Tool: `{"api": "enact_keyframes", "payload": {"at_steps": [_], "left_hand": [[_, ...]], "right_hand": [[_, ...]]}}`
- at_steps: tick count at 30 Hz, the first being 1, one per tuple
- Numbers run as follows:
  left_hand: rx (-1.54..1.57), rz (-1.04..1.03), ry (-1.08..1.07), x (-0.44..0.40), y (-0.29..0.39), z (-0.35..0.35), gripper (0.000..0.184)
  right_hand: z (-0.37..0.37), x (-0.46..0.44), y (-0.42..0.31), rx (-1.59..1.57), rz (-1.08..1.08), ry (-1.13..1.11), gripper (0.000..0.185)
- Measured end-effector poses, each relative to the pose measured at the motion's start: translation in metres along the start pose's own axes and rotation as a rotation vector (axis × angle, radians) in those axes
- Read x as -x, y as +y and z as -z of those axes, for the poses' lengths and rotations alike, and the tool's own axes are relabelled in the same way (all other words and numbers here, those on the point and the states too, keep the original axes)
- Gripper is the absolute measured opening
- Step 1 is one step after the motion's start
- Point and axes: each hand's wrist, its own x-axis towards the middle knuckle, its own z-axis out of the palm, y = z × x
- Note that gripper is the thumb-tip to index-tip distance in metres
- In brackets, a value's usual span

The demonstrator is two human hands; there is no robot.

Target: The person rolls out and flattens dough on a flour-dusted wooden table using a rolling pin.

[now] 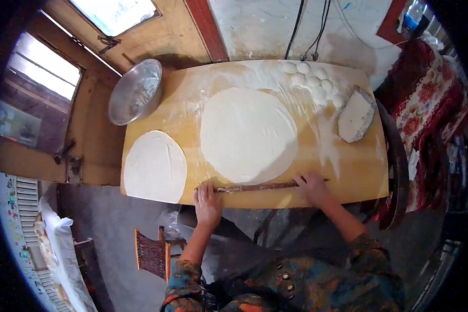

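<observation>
A thin brown rolling stick (260, 187) lies along the near edge of a large round dough sheet (248, 132) on the floured board (192, 112). My left hand (208, 204) rests over the stick's left end, its fingers close together. At the right end, my right hand (313, 189) is closed round the stick. A second flat dough sheet (155, 167) lies at the board's left, its near side reaching the front edge. Several small dough balls (313, 81) sit in a group at the back right.
A metal bowl (136, 92) tilts at the back left corner. A stone-like block with a pale top (356, 115) stands at the right. Red patterned cloth (426, 119) hangs beyond the right edge. A small woven stool (152, 254) is on the floor below.
</observation>
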Motion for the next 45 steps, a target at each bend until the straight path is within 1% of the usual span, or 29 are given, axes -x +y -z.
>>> {"api": "enact_keyframes", "payload": {"at_steps": [1, 2, 4, 5, 7, 8, 10, 12, 13, 16, 17, 20, 21, 24, 25, 28, 29, 30, 32, 33, 35, 36, 37, 38, 39, 41, 42, 44, 45], "left_hand": [[0.075, 0.068, 0.009, -0.001, 0.003, 0.007, 0.053], [0.149, 0.135, 0.016, -0.004, 0.005, 0.012, 0.052], [0.206, 0.305, 0.121, -0.02, -0.001, 0.008, 0.049], [0.234, 0.39, 0.17, -0.03, -0.008, 0.0, 0.047], [0.283, 0.541, 0.051, -0.058, -0.043, -0.067, 0.042], [0.217, 0.563, 0.083, -0.068, -0.023, -0.055, 0.041], [0.08, 0.597, 0.146, -0.083, 0.037, -0.017, 0.039], [0.096, 0.576, 0.066, -0.094, 0.032, -0.028, 0.036], [0.103, 0.566, 0.021, -0.098, 0.029, -0.032, 0.034], [0.477, 0.625, -0.009, -0.109, 0.024, -0.022, 0.032], [0.685, 0.567, 0.086, -0.113, 0.029, -0.017, 0.028], [0.979, 0.236, 0.166, -0.13, 0.048, -0.022, 0.027], [0.808, 0.154, 0.124, -0.127, 0.057, -0.021, 0.028], [0.379, -0.226, 0.102, -0.117, 0.037, -0.041, 0.033], [0.219, -0.225, -0.056, -0.111, 0.034, -0.032, 0.041], [-0.039, -0.353, -0.046, -0.092, 0.019, -0.015, 0.047], [-0.087, -0.344, -0.122, -0.086, 0.016, -0.007, 0.05], [-0.081, -0.33, -0.116, -0.08, 0.014, -0.006, 0.05], [-0.065, -0.303, -0.099, -0.074, 0.013, -0.007, 0.05], [-0.084, -0.297, -0.121, -0.076, 0.016, -0.009, 0.055], [-0.03, -0.304, -0.107, -0.104, 0.042, -0.008, 0.059], [0.002, -0.306, -0.101, -0.125, 0.055, -0.013, 0.06], [0.115, -0.32, -0.071, -0.147, 0.057, -0.035, 0.061], [0.228, -0.334, -0.032, -0.174, 0.061, -0.056, 0.061], [0.804, -0.098, -0.016, -0.203, 0.086, -0.049, 0.056], [1.52, 0.158, 0.057, -0.237, 0.108, -0.036, 0.043], [1.243, 0.037, -0.004, -0.239, 0.094, -0.04, 0.039], [0.68, -0.187, -0.11, -0.23, 0.066, -0.056, 0.033], [0.456, -0.312, 0.064, -0.213, 0.074, -0.047, 0.024]], "right_hand": [[0.004, 0.006, -0.003, -0.044, 0.043, -0.019, 0.026], [0.007, 0.009, -0.007, -0.082, -0.028, -0.077, 0.026], [0.026, 0.005, -0.035, -0.164, -0.167, -0.203, 0.027], [0.02, -0.003, -0.047, -0.19, -0.172, -0.179, 0.029], [-0.009, -0.032, -0.065, -0.239, -0.18, -0.133, 0.033], [-0.027, -0.051, -0.078, -0.389, -0.307, -0.051, 0.035], [-0.036, -0.076, -0.096, -0.436, -0.323, 0.094, 0.034], [-0.026, -0.088, -0.105, -0.225, -0.105, 0.212, 0.03], [-0.026, -0.089, -0.106, -0.239, -0.114, 0.212, 0.033], [-0.03, -0.089, -0.101, -0.262, -0.111, 0.207, 0.037], [-0.031, -0.089, -0.099, -0.262, -0.098, 0.206, 0.038], [-0.028, -0.087, -0.093, -0.288, -0.03, 0.17, 0.038], [-0.026, -0.087, -0.088, -0.298, 0.004, 0.155, 0.038], [-0.029, -0.087, -0.083, -0.338, 0.037, 0.129, 0.036], [-0.033, -0.084, -0.081, -0.391, 0.071, 0.13, 0.036], [-0.058, -0.079, -0.08, -0.549, 0.126, 0.123, 0.037], [-0.071, -0.08, -0.082, -0.597, 0.121, 0.104, 0.036], [-0.073, -0.08, -0.082, -0.626, 0.137, 0.091, 0.035], [-0.057, -0.081, -0.081, -0.661, 0.195, 0.072, 0.033], [-0.041, -0.085, -0.078, -0.664, 0.237, 0.068, 0.033], [-0.023, -0.093, -0.073, -0.729, 0.033, -0.018, 0.035], [-0.017, -0.099, -0.072, -0.682, -0.03, 0.016, 0.035], [-0.011, -0.105, -0.071, -0.637, -0.095, 0.047, 0.035], [-0.005, -0.117, -0.07, -0.512, -0.112, 0.161, 0.035], [-0.002, -0.13, -0.065, -0.381, -0.125, 0.281, 0.035], [-0.011, -0.147, -0.055, -0.27, -0.168, 0.271, 0.035], [-0.017, -0.153, -0.05, -0.215, -0.189, 0.269, 0.035], [-0.03, -0.155, -0.034, -0.222, -0.132, 0.265, 0.036], [-0.033, -0.151, -0.027, -0.225, -0.109, 0.259, 0.036]]}}
